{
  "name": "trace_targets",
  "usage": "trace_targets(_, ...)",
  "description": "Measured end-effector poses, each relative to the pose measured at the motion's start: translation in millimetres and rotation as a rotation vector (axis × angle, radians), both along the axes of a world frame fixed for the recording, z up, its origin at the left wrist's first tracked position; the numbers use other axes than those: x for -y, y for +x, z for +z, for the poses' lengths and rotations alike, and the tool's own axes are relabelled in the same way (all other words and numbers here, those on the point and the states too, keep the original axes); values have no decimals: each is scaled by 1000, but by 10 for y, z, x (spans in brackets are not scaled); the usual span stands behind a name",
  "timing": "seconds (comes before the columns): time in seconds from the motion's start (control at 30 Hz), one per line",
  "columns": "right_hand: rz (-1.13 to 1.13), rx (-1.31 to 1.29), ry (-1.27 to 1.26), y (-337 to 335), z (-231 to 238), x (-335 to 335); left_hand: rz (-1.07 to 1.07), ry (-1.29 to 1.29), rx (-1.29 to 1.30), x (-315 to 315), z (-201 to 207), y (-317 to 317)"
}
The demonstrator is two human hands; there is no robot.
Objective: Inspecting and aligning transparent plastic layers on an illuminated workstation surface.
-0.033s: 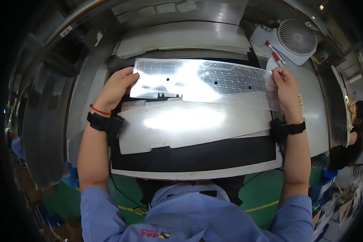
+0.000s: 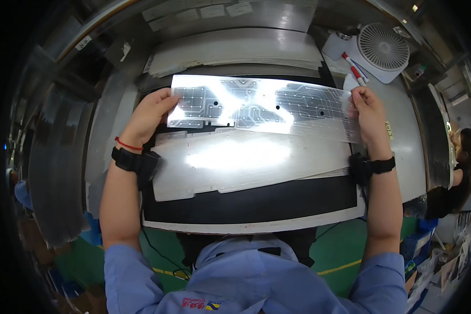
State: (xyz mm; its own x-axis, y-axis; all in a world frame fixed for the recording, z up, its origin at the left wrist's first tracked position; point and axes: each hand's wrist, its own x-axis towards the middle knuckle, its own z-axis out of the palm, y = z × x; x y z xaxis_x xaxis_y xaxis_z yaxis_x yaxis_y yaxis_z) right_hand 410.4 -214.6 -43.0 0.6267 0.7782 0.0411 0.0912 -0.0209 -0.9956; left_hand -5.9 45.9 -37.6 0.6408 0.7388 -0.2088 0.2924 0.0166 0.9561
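In the head view, the left hand (image 2: 156, 109) and the right hand (image 2: 369, 112) hold a clear printed sheet (image 2: 303, 102) between them, one at each short end, the thumbs closed over the top and the other fingers mostly hidden. The sheet spans the far part of a black mat (image 2: 277, 204), and its near edge overlaps, as seen, a loose pile of pale sheets (image 2: 246, 167); whether it touches them I cannot tell. It carries fine silvery traces and three dark round spots, probably holes, under strong glare. It looks thin and very light, springy rather than stiff, so it would likely bow if held at one end only; the glossy face may be slippery, and the traces could crease or scratch. The ends, pinched lightly as here and kept level, seem the best hold. Farther back lies a stack of long sheets (image 2: 235, 49); to the far right, a white fan (image 2: 384, 47) and a red-and-white marker (image 2: 354, 69) sit on the pale counter (image 2: 408, 144).
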Motion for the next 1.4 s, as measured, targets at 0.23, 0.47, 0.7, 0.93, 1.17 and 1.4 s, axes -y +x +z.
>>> trace_targets(0.23, 10, 32, -27, 57, -33, -5, 59, -60, 121, -63, -10, -15)
trace_targets(0.47, -13, 41, -95, -131, 136, -6, 164, -67, 319, -300, -81, -174)
trace_targets(0.7, 339, 581, -232, -159, 138, 42, 471, -122, 623, -368, -127, -161)
trace_targets(0.93, 569, 735, -292, -287, 241, 63, 271, -66, 352, -201, 15, -151)
trace_targets(1.17, 407, 460, -137, -269, 156, 19, -182, 146, -137, 70, 172, -47)
trace_targets(1.4, 296, 212, -103, -204, 83, -5, -465, 143, -230, 346, 330, 20)
